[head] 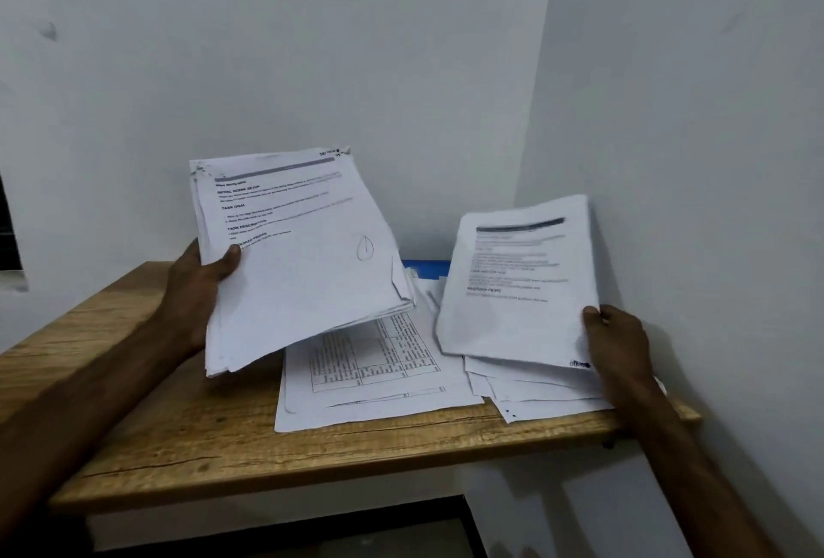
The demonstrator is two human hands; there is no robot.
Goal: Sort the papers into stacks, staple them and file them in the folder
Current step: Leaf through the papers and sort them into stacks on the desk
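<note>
Sheaf (294,254) in left hand (196,285), blurred pages (517,285) in right hand (620,343)

matt white paper sheets (303,263), grainy wood shelf (214,432), glossy blue folder (426,266)

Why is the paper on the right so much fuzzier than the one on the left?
Head view: the paper sheaf in the right hand looks motion-smeared, its print unreadable; the paper stack in the left hand is sharper, headings legible; lighting soft, shadows faint.
</note>
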